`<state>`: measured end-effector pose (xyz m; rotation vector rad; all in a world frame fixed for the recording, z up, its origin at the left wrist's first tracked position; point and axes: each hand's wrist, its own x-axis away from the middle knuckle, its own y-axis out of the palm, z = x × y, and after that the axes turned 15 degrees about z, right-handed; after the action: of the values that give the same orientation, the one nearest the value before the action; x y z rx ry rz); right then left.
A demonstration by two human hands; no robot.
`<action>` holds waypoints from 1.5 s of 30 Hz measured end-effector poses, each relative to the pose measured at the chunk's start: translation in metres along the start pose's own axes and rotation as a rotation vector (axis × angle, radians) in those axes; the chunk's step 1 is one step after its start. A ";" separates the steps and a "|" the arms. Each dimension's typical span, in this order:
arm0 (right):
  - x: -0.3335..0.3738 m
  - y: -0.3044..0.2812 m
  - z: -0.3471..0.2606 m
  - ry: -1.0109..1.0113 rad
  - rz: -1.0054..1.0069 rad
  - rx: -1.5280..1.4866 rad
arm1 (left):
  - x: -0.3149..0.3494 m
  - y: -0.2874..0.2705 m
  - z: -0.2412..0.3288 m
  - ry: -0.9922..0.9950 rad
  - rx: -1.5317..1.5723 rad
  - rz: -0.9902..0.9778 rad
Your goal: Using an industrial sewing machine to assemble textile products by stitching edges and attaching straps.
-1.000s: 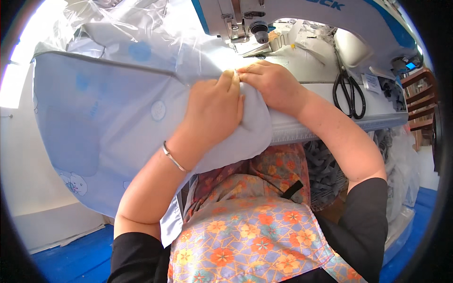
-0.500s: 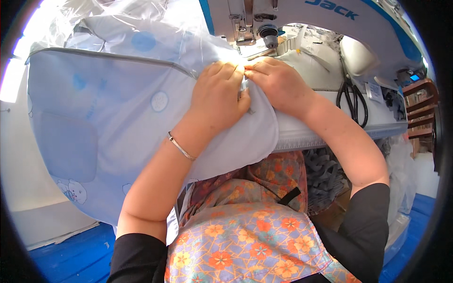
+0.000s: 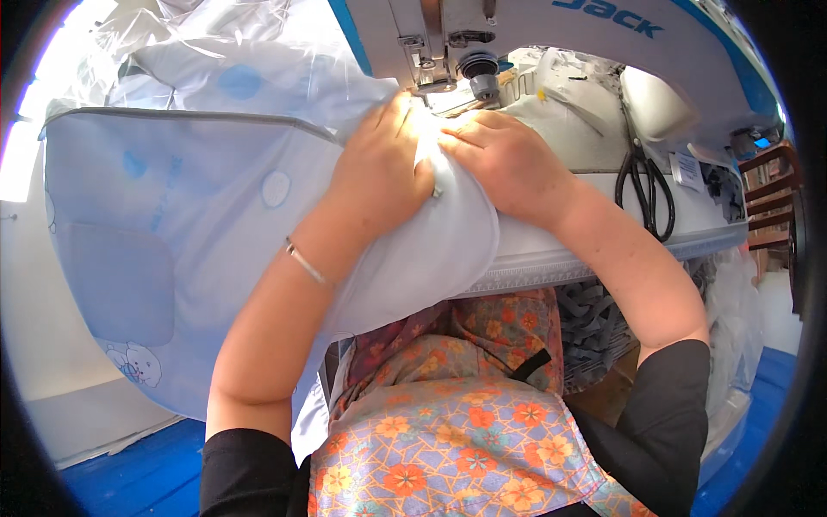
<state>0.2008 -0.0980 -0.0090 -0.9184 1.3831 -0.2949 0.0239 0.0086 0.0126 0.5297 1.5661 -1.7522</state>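
A pale blue cloth (image 3: 215,233) with a rounded edge and bear prints spreads over the table's left side and hangs off the front. My left hand (image 3: 388,168) is closed on it near the sewing machine's needle area, the thumb beside a small tag-like piece (image 3: 437,191). My right hand (image 3: 508,164) pinches the cloth's right edge just beside it, fingertips pointing left. Glare washes out the fingertips of both hands. The sewing machine (image 3: 551,52) stands right beyond them, its presser foot partly hidden.
Black-handled scissors (image 3: 644,194) lie right of my right hand. A ruler strip (image 3: 551,271) runs along the table's front edge. Clear plastic (image 3: 215,26) heaps at the back left. Grey fabric strips (image 3: 594,332) sit below the table. A wooden chair (image 3: 771,194) stands at far right.
My left hand has shifted left and slightly up, drawing the cloth left with it. The gap between my hands is a little wider. My right hand has barely moved.
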 end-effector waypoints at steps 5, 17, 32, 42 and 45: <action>0.001 0.000 0.001 0.025 -0.010 -0.036 | 0.051 -0.048 0.091 -0.203 0.058 -0.272; 0.008 -0.003 -0.008 -0.014 0.003 -0.022 | 0.100 -0.109 0.021 -0.031 -0.313 -0.286; -0.003 0.008 -0.037 0.113 0.037 0.011 | 0.073 -0.113 -0.050 0.064 -0.369 -0.350; -0.005 0.013 -0.038 0.133 0.039 0.059 | 0.055 -0.116 0.026 0.016 -0.362 -0.635; -0.005 0.011 -0.037 0.155 0.049 0.030 | 0.043 -0.098 0.045 -0.110 -0.139 -0.673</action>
<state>0.1618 -0.1016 -0.0100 -0.8495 1.5371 -0.3546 -0.0689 -0.0449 0.0563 -0.1944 1.9009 -2.0753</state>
